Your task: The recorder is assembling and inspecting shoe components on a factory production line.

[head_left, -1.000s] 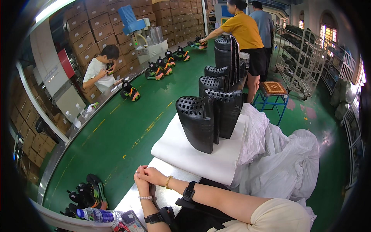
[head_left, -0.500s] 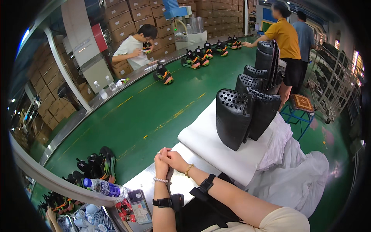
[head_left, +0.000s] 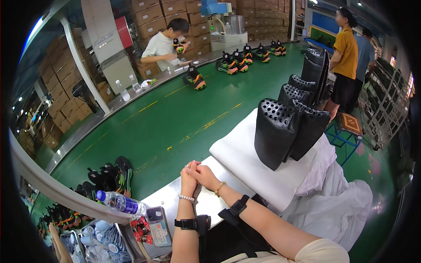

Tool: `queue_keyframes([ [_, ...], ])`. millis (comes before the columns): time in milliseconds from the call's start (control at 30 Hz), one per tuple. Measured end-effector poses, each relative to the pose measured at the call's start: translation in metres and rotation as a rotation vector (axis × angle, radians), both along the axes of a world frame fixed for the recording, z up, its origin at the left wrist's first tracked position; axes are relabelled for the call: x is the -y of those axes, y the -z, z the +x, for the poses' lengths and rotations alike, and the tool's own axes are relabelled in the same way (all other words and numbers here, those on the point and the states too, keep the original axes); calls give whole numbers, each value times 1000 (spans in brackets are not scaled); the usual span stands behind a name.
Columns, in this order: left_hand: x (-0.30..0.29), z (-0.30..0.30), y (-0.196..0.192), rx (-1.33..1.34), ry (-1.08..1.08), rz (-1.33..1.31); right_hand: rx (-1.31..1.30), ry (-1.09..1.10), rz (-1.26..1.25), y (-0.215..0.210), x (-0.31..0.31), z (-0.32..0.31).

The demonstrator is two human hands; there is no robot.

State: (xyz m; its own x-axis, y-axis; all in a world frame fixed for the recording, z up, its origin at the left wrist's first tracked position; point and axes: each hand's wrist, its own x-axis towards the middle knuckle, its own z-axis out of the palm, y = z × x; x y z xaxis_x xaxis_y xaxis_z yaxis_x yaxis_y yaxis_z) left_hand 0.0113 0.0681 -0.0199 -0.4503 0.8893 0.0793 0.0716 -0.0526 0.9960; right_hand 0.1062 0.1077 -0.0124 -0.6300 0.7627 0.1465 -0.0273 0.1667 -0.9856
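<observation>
Two hands: left hand (head_left: 188, 179) and right hand (head_left: 206, 176) are clasped together, fingers folded over one another, above the metal table (head_left: 169, 193), just left of the white sheet (head_left: 240, 152); no item shows in them, though I cannot tell what the palms hide.
Black padded pieces (head_left: 272, 136): upright in a cluster on the white sheet, perforated ends up, touched by neither hand.
Green belt (head_left: 144, 131): runs left of the white sheet, bearing a row of shoes (head_left: 239, 61) well beyond it and dark shoes (head_left: 122, 175) well to its left.
Co-worker in white (head_left: 158, 49): across the green belt from the white sheet, holding one shoe (head_left: 179, 46).
Water bottle (head_left: 123, 204) and phone (head_left: 155, 214): left of the white sheet, well apart from it.
Work at the white sheet: idle, in my judgement; the belt's shoes look assembled, the black padded pieces set out. What remains cannot be determined.
</observation>
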Motion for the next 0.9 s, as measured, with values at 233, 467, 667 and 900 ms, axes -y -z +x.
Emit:
queue_keyframes([
  [233, 0, -2, 2, 5, -10, -15, -20, 6, 12, 4, 0, -3],
  [467, 1, -2, 3, -9, -6, -10, -20, 7, 3, 3, 0, -1],
  [667, -1, 0, 6, 13, -43, 46, -9, 8, 17, 6, 0, -2],
  [900, 1, -1, 2, 16, 3, -11, 8, -7, -11, 7, -2, -2],
])
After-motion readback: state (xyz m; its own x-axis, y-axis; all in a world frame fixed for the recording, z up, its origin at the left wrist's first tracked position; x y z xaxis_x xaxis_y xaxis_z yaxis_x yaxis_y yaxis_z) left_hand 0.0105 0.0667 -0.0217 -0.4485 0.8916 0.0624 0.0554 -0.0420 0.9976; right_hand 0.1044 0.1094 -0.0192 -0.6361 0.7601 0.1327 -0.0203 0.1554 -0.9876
